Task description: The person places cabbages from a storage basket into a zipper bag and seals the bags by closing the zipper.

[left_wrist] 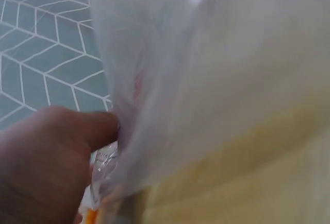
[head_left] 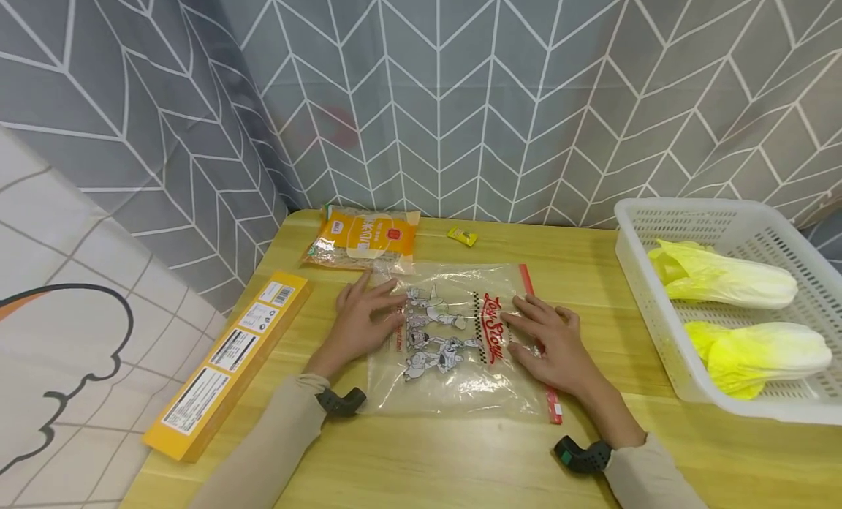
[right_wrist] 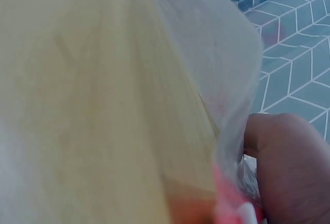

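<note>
Plastic bag (head_left: 454, 392) beneath splayed fingers (head_left: 387, 302)

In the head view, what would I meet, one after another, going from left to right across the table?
Orange barcoded box, left hand, yellow wrapped candy, right hand, white perforated basket. Left out: the Toy Story bag, overlapped by both hands.

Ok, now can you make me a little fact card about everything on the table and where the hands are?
Bag: clear, cartoon print, red strip, flat on the table
Left hand: touches its left side
Right hand: touches its right side
Box: orange, left
Packet: orange and clear, behind the bag
Wrapper: small, yellow, right of the packet
Basket: white, right, holds two cabbages
</note>
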A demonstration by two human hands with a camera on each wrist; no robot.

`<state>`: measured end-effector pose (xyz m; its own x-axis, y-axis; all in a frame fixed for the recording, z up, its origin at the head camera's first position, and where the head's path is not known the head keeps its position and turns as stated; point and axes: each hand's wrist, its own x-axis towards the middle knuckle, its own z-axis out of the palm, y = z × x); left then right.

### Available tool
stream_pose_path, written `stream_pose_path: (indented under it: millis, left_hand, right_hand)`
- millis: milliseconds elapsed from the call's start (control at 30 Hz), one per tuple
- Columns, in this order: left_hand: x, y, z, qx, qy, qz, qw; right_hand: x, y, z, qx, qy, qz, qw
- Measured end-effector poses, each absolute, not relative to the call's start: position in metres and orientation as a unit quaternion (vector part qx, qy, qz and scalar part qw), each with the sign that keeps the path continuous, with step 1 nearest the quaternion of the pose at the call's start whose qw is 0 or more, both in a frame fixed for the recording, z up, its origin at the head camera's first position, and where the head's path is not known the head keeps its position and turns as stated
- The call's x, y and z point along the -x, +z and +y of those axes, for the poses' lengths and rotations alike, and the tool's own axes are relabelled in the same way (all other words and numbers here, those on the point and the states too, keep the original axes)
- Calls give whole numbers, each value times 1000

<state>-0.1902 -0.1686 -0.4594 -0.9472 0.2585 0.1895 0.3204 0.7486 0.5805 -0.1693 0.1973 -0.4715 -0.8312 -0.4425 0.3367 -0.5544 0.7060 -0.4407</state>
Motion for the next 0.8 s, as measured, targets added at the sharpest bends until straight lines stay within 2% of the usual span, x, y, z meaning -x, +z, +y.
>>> stream_pose_path:
  millis: [267, 567, 800]
  left_hand:
    - [183, -441, -169, 209, -244, -947, 19]
    - [167, -416, -164, 279, -214, -931, -95]
    - [159, -409, -152, 299, -202, -928, -97]
  right_hand:
    - [168, -471, 194, -267, 264, -920, 111]
    - [166, -469, 190, -256, 261, -923, 116]
    - [164, -470, 185, -234, 252, -932, 118]
